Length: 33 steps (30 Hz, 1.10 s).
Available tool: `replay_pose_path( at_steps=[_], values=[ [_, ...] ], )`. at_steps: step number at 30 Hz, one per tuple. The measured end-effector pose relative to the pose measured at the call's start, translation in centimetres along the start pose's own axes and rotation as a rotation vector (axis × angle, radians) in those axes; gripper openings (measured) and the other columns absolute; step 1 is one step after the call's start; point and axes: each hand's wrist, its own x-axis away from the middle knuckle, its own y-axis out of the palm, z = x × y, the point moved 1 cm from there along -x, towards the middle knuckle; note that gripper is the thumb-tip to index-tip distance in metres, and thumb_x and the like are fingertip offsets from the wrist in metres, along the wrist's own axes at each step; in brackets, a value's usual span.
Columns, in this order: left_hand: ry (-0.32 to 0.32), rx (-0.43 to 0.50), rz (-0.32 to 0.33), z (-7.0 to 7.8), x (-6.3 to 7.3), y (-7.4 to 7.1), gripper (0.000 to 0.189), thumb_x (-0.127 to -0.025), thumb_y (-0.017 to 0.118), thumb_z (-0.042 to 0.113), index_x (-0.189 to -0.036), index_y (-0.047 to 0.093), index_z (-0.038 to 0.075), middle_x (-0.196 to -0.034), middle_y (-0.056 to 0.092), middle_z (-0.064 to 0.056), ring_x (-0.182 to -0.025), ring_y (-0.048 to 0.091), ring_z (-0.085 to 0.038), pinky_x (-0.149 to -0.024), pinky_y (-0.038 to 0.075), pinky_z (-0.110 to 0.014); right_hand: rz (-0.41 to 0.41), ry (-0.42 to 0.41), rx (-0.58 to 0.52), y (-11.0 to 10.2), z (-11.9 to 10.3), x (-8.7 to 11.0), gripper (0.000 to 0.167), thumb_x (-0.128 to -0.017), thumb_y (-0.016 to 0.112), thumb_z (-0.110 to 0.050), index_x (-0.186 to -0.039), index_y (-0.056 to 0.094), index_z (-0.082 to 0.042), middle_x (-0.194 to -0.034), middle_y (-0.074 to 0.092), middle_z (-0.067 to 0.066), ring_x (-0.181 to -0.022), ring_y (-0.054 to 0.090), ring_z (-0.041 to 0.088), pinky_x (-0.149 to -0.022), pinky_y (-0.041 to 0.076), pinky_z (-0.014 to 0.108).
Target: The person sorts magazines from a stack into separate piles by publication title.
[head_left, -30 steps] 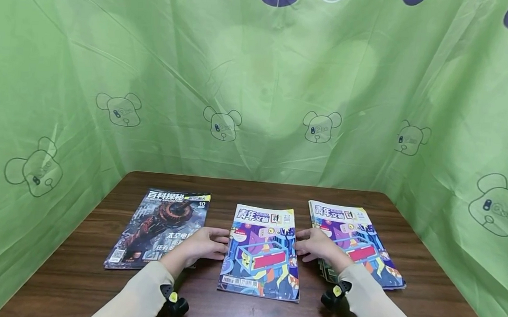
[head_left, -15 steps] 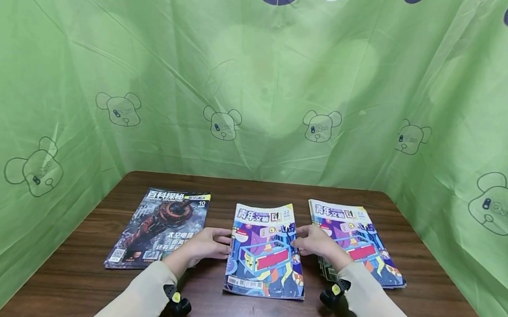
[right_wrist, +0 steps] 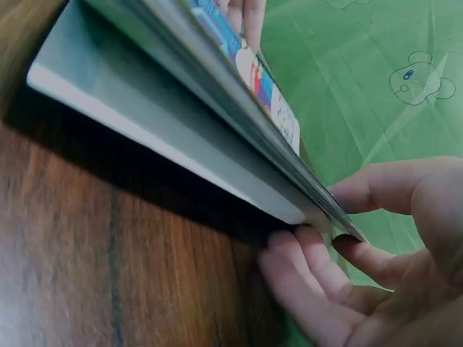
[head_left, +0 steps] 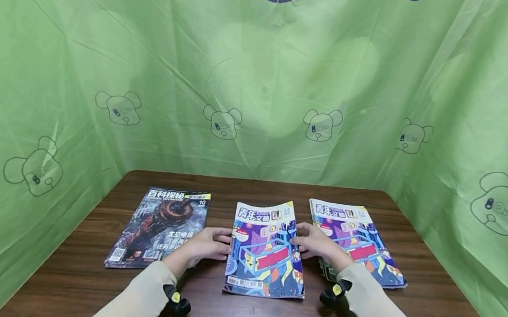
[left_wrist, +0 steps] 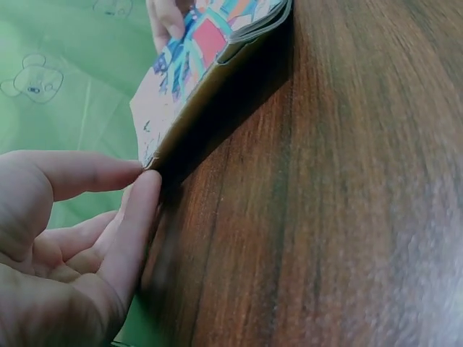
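Observation:
A colourful purple-blue magazine [head_left: 266,249] is held in the middle, raised slightly off the table. My left hand [head_left: 209,245] pinches its spine edge between thumb and a finger; in the left wrist view a dark gap shows under the magazine [left_wrist: 192,90]. On the opposite side, my right hand [head_left: 316,242] grips the loose page edge. The right wrist view has the pages [right_wrist: 217,137] partly fanned apart, with fingers [right_wrist: 311,267] beneath them. Beside my right hand lies a stack of magazines [head_left: 358,242] with the same cover on top. Part of the left hand's grip is hidden in the head view.
A dark magazine [head_left: 162,225] with a red machine on its cover lies at the left, partly under my left hand and wrist. All of this is on a brown wooden table [head_left: 261,190]. Green cloth [head_left: 276,82] printed with bear faces hangs around the back and sides.
The middle magazine has come up from lying flat and shifted slightly right, its top right corner higher. Both hands now hold its edges. Little has moved in the last half second.

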Motion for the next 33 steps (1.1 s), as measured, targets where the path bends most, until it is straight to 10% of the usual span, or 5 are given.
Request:
replay_pose_path(
  at_steps=[33],
  values=[
    [0.054,-0.001,0.066,1.7,-1.5,1.6,0.067,-0.085,0.073,-0.004,-0.146,0.045,-0.003,-0.120,0.057,-0.022,-0.085,0.069,-0.024,-0.073,0.062,-0.039,-0.011,-0.127,0.014,-2.5,-0.2,1.0,0.066,-0.097,0.061,-0.003,-0.153,0.028,0.008,-0.104,0.064,0.019,-0.083,0.067,0.025,-0.069,0.062,0.040]
  ],
)
